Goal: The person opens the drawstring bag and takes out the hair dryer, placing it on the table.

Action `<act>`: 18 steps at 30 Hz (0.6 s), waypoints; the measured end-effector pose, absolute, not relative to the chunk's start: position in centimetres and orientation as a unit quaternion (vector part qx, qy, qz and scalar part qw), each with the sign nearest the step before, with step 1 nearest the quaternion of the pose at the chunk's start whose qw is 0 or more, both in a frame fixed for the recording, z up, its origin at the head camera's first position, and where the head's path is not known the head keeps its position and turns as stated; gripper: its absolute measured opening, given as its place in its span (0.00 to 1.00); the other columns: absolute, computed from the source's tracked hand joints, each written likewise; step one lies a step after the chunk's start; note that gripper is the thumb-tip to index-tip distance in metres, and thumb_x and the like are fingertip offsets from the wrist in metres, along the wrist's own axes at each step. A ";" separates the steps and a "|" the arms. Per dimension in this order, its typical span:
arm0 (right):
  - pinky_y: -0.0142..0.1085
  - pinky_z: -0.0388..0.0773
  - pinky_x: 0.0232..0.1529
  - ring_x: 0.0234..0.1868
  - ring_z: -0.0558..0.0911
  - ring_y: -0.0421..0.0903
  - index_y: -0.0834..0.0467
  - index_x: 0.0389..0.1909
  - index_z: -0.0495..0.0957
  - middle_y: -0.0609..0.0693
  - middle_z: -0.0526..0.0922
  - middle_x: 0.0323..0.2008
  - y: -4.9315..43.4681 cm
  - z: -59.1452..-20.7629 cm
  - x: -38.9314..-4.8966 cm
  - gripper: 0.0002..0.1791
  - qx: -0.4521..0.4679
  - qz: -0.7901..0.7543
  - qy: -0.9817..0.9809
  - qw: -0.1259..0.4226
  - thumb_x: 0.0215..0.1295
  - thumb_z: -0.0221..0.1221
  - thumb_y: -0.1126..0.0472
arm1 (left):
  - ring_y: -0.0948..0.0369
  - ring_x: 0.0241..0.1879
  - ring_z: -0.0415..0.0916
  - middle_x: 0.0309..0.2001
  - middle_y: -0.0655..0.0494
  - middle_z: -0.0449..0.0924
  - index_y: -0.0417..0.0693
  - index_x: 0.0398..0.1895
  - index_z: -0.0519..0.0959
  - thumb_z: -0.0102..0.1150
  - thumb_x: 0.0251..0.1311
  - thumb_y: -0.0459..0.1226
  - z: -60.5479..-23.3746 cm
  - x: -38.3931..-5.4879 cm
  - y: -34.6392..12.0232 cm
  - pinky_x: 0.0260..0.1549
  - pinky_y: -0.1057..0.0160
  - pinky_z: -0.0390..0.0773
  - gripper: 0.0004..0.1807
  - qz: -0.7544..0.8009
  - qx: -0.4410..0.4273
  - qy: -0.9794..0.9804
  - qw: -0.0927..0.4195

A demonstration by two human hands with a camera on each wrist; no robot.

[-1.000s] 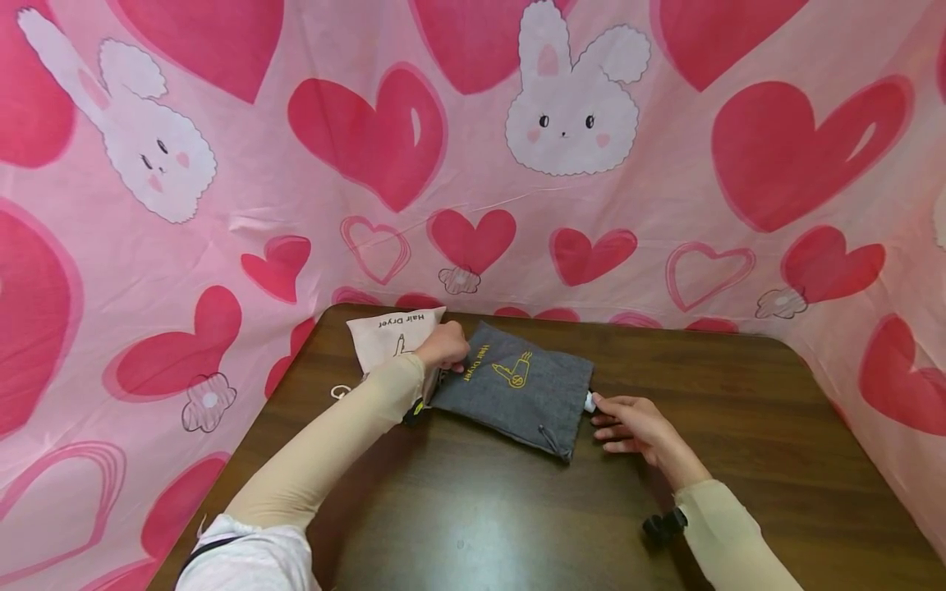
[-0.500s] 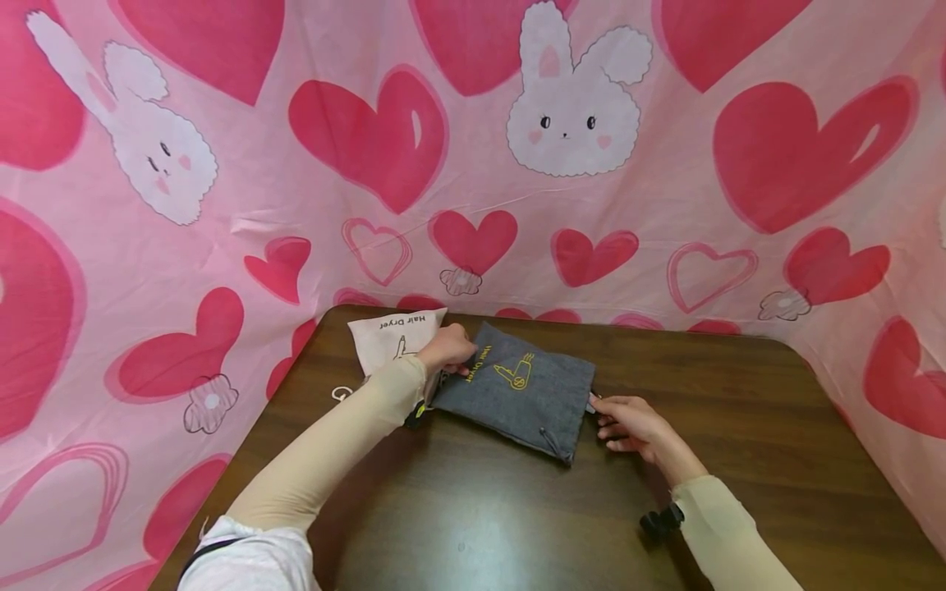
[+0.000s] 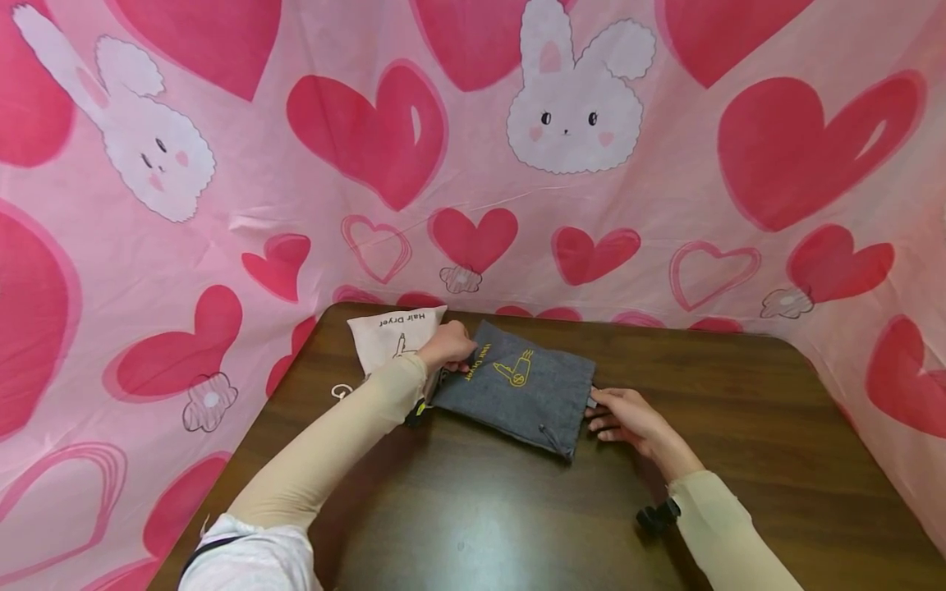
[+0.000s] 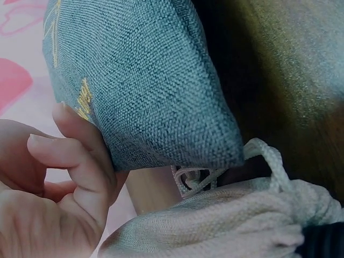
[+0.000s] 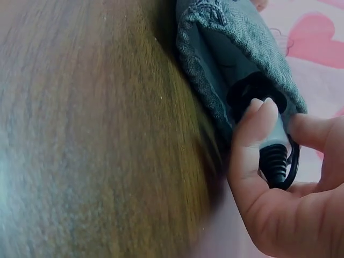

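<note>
A dark grey drawstring bag (image 3: 532,410) with yellow "Hair Dryer" lettering lies on the table. At its closed end, my left hand (image 3: 447,346) holds the edge near the lettering, fingers curled at the cloth in the left wrist view. My right hand (image 3: 631,419) is at the bag's open mouth. There, thumb and fingers pinch a light grey handle (image 5: 276,134) with a black ribbed cord end (image 5: 274,162). The black part (image 5: 252,88) beyond it sits inside the opening; the rest is hidden by cloth.
A whitish bag (image 3: 377,338) marked "Hair Dryer" lies beyond my left forearm, its pale drawstring (image 4: 269,156) close to the grey bag's corner. Brown wooden table (image 3: 473,525) extends around them. A pink heart-and-rabbit curtain (image 3: 473,189) hangs behind and at the sides.
My right hand has shifted slightly left, closer to the bag's mouth. Less of the pale handle shows outside the bag than a second ago. My left hand stays nearly in place.
</note>
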State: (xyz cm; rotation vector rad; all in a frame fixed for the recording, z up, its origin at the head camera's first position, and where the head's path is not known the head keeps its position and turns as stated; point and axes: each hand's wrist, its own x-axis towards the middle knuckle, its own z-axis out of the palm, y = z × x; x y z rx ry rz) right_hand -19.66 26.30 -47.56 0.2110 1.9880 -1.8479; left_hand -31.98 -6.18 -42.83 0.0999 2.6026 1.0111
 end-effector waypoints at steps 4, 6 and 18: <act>0.34 0.83 0.34 0.30 0.81 0.41 0.76 0.71 0.61 0.54 0.82 0.39 26.2 -47.4 -19.8 0.30 0.070 -0.671 0.708 0.209 0.86 0.49 0.53 | 0.64 0.13 0.75 0.15 0.52 0.74 0.46 0.19 0.69 0.55 0.74 0.33 -42.9 -32.1 -6.2 0.17 0.65 0.77 0.20 0.360 0.032 0.916 0.172; 0.34 0.83 0.35 0.30 0.81 0.41 0.77 0.69 0.62 0.54 0.81 0.38 26.2 -47.4 -19.7 0.29 0.063 -0.675 0.705 0.207 0.86 0.48 0.55 | 0.64 0.13 0.75 0.16 0.52 0.75 0.45 0.20 0.70 0.55 0.74 0.33 -43.0 -32.1 -6.2 0.17 0.65 0.78 0.19 0.364 0.029 0.915 0.170; 0.34 0.84 0.36 0.31 0.82 0.41 0.73 0.59 0.70 0.54 0.81 0.38 26.1 -47.2 -19.6 0.21 0.053 -0.674 0.710 0.195 0.86 0.48 0.57 | 0.64 0.12 0.74 0.15 0.51 0.76 0.47 0.15 0.69 0.54 0.71 0.29 -43.0 -31.9 -6.0 0.14 0.67 0.74 0.21 0.367 0.022 0.917 0.154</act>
